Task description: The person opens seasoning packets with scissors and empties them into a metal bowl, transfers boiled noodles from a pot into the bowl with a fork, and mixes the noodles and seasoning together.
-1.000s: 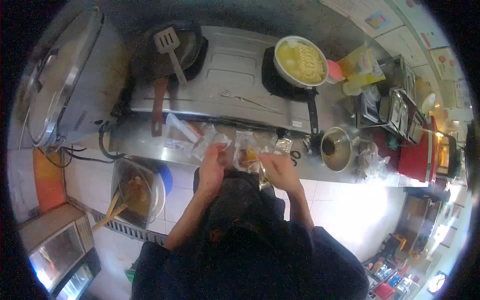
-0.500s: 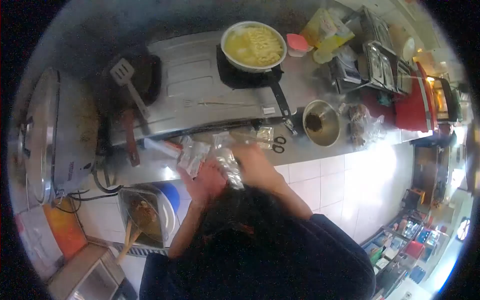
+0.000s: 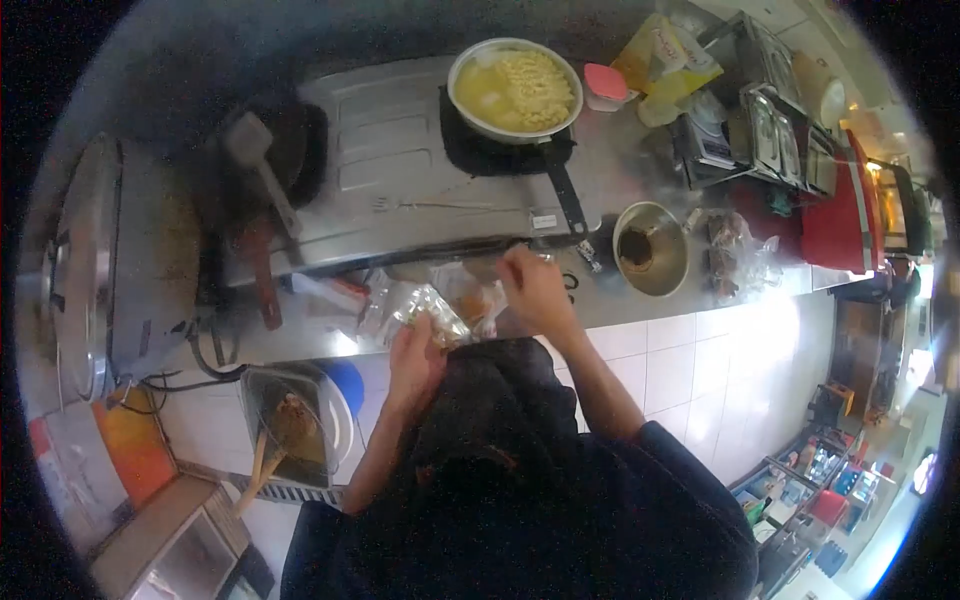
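Observation:
My left hand (image 3: 415, 360) is closed on a shiny silver sachet (image 3: 437, 312) at the counter's front edge. Just to the right, my right hand (image 3: 540, 292) is raised with its fingers curled together; whatever they may hold is hidden. Between the hands lies a clear packet with something orange inside (image 3: 468, 303). More crumpled clear wrappers (image 3: 380, 295) rest left of the sachet. Beside my right hand show black loops (image 3: 570, 287) like scissor handles, partly covered. Behind, a pan (image 3: 462, 108) with a noodle block (image 3: 538, 90) in yellowish liquid sits on the stove.
A fork (image 3: 435, 205) lies on the stove top (image 3: 380, 160), with a slotted turner (image 3: 262, 160) to its left. On the right stand a steel bowl (image 3: 678, 262) with dark contents and a pink-lidded tub (image 3: 605, 85). A bin (image 3: 335, 420) stands below the counter at left.
My right hand has moved away from the left, up and to the right, over the spot where a small sachet lay. The silver sachet stays in my left hand, its upper end now tilted left.

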